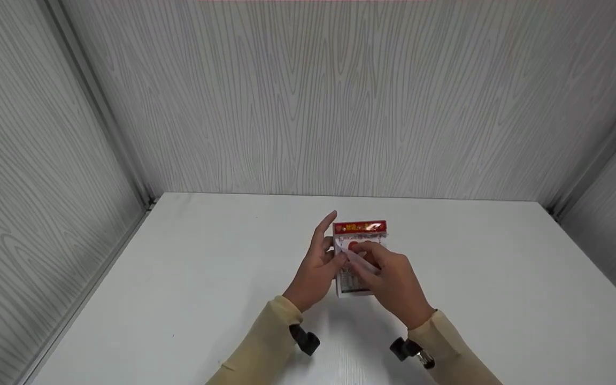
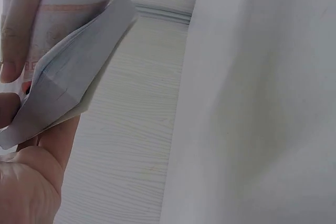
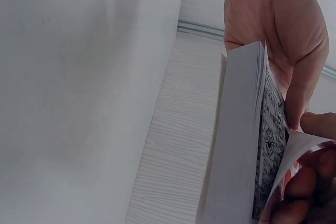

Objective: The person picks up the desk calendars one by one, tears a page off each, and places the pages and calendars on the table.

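A small tear-off calendar (image 1: pixel 360 227) with a red and gold header is held above the white table. My left hand (image 1: pixel 313 272) grips it along its left side, the thumb on its front and the index finger sticking out past the header. My right hand (image 1: pixel 399 280) pinches the top page (image 1: pixel 362 260), which is lifted and folded back diagonally. In the right wrist view, a dark printed sheet (image 3: pixel 270 145) shows beneath the raised page. The thick stack's edge (image 2: pixel 86 56) faces the left wrist camera, its pages slightly fanned.
A white tabletop (image 1: pixel 206 278) extends around both hands. Wood-grain panels (image 1: pixel 308 96) rise behind it and on both sides, with metal strips at the corners. Black wrist devices (image 1: pixel 305 340) sit at the cuffs of the pale yellow sleeves (image 1: pixel 260 342).
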### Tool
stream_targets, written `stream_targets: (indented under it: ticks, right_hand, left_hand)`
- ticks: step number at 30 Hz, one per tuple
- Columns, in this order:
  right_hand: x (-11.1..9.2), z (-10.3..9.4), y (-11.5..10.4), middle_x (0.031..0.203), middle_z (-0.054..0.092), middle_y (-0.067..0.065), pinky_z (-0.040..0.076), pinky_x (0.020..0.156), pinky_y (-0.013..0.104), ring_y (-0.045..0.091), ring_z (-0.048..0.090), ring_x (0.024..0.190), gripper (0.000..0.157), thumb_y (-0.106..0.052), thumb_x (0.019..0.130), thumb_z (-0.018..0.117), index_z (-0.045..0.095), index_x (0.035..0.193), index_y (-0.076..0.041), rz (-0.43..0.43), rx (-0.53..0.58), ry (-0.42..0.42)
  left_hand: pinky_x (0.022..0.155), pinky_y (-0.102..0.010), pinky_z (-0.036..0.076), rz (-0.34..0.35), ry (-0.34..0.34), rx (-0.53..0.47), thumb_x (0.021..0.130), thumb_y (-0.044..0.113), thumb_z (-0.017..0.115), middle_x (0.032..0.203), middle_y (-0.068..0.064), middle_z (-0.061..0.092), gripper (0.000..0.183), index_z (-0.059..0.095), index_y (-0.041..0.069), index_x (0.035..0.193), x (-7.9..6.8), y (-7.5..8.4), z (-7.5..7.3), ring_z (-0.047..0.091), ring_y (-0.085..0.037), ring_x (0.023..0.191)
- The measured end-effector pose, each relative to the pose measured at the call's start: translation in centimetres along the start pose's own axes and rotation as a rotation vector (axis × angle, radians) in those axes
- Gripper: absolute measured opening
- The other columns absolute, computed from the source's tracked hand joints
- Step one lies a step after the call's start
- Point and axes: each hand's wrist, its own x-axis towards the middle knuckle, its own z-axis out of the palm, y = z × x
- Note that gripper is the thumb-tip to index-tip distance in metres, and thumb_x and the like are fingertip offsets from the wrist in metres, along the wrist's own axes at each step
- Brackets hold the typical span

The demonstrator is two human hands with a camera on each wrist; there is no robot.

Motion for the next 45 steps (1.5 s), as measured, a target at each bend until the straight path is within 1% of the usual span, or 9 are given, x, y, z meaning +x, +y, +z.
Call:
stream_targets:
  ticks: [5, 11, 18, 23, 27, 30, 34, 38, 45]
  right_hand:
    - [0.1, -0.1, -0.1, 0.073, 0.061, -0.011, 0.044, 0.047, 0.023, 0.005, 0.051, 0.055, 0.031, -0.027, 0.086, 0.070, 0.064, 0.112, -0.011, 0.017, 0.040, -0.050]
    - [0.2, -0.5, -0.3, 0.075, 0.062, -0.009, 0.044, 0.047, 0.023, 0.005, 0.051, 0.055, 0.037, -0.035, 0.084, 0.070, 0.060, 0.112, -0.013, 0.026, 0.005, -0.095]
    - [0.1, -0.9, -0.5, 0.081, 0.067, -0.008, 0.049, 0.055, 0.023, 0.004, 0.057, 0.062, 0.033, -0.034, 0.083, 0.071, 0.064, 0.110, -0.015, 0.055, -0.010, -0.139]
    - [0.3, -0.9, -0.5, 0.091, 0.069, -0.009, 0.053, 0.062, 0.023, 0.001, 0.061, 0.072, 0.019, -0.028, 0.085, 0.071, 0.074, 0.100, -0.017, 0.030, -0.082, -0.081]
    - [0.3, -0.8, -0.5, 0.089, 0.064, -0.009, 0.050, 0.059, 0.023, 0.002, 0.055, 0.072, 0.011, -0.021, 0.084, 0.073, 0.076, 0.094, -0.018, -0.023, -0.155, 0.010]
    - [0.4, -0.8, -0.4, 0.088, 0.061, -0.010, 0.047, 0.057, 0.024, 0.003, 0.052, 0.070, 0.011, -0.017, 0.084, 0.073, 0.076, 0.094, -0.019, -0.055, -0.166, 0.047]
    - [0.4, -1.0, -0.2, 0.088, 0.065, -0.013, 0.049, 0.060, 0.023, 0.001, 0.055, 0.072, 0.012, -0.017, 0.085, 0.072, 0.076, 0.097, -0.020, -0.059, -0.169, 0.048]
    - [0.3, -1.1, -0.2, 0.092, 0.068, -0.011, 0.053, 0.064, 0.024, 0.000, 0.060, 0.077, 0.015, -0.020, 0.088, 0.068, 0.075, 0.101, -0.017, -0.053, -0.163, 0.020]
    - [0.3, -1.4, -0.4, 0.091, 0.072, -0.008, 0.054, 0.065, 0.028, 0.001, 0.064, 0.075, 0.018, -0.028, 0.091, 0.064, 0.076, 0.099, -0.017, -0.041, -0.145, 0.027]
  left_hand:
    - [0.093, -0.032, 0.048, -0.006, 0.014, 0.027, 0.099, 0.016, 0.050, 0.137, -0.001, 0.046, 0.062, 0.017, 0.037, 0.147, 0.1, -0.6, -0.1, 0.053, -0.018, 0.119]
    - [0.086, -0.037, 0.052, -0.045, 0.039, 0.015, 0.097, 0.015, 0.054, 0.131, 0.001, 0.052, 0.061, 0.022, 0.040, 0.143, 0.2, -0.6, -0.1, 0.059, -0.020, 0.109]
    - [0.089, -0.036, 0.051, -0.067, 0.054, 0.061, 0.095, 0.011, 0.056, 0.131, 0.002, 0.053, 0.065, 0.022, 0.037, 0.144, 0.3, -0.6, -0.1, 0.059, -0.018, 0.111]
    - [0.089, -0.035, 0.051, -0.070, 0.070, 0.057, 0.096, 0.025, 0.058, 0.126, 0.002, 0.056, 0.057, 0.027, 0.040, 0.141, 0.3, -0.6, -0.3, 0.061, -0.017, 0.109]
    - [0.088, -0.037, 0.051, -0.047, 0.067, 0.041, 0.096, 0.030, 0.056, 0.127, -0.001, 0.055, 0.054, 0.027, 0.039, 0.141, 0.2, -0.3, -0.3, 0.060, -0.019, 0.109]
    - [0.088, -0.036, 0.051, -0.035, 0.069, 0.047, 0.097, 0.030, 0.055, 0.128, 0.000, 0.054, 0.054, 0.027, 0.039, 0.142, 0.2, -0.2, -0.3, 0.060, -0.019, 0.110]
    - [0.089, -0.036, 0.049, -0.037, 0.076, 0.068, 0.098, 0.023, 0.054, 0.127, -0.002, 0.055, 0.052, 0.028, 0.035, 0.142, 0.1, 0.8, 0.0, 0.060, -0.021, 0.108]
    - [0.088, -0.038, 0.049, -0.035, 0.085, 0.098, 0.098, 0.016, 0.052, 0.124, -0.007, 0.057, 0.052, 0.030, 0.025, 0.144, -0.2, 2.2, 0.3, 0.061, -0.025, 0.105]
    - [0.092, -0.037, 0.048, -0.029, 0.075, 0.128, 0.099, 0.016, 0.051, 0.125, -0.006, 0.057, 0.055, 0.026, 0.024, 0.147, -0.5, 2.4, 0.2, 0.061, -0.017, 0.107]
